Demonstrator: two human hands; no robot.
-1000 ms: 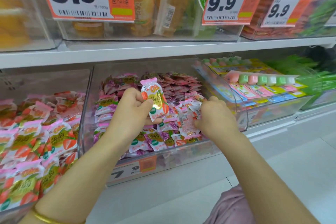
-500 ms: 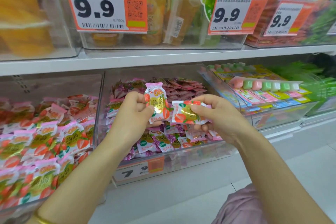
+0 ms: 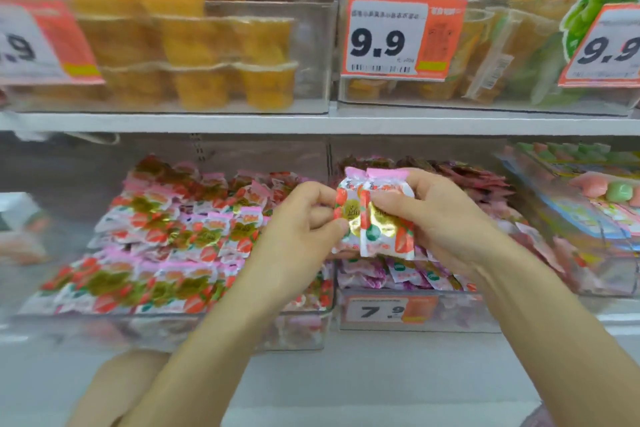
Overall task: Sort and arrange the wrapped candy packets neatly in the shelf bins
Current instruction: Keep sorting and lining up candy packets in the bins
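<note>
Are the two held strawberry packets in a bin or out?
Out. The left hand and right hand pinch both pink-topped strawberry-print candy packets in mid-air.

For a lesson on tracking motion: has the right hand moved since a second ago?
Yes. Against the 7.9 tag, the right hand has risen out of the bin and shifted left, bringing its packet beside the left hand.

Two candy packets (image 3: 381, 229) between fingers (image 3: 398, 205)
</note>
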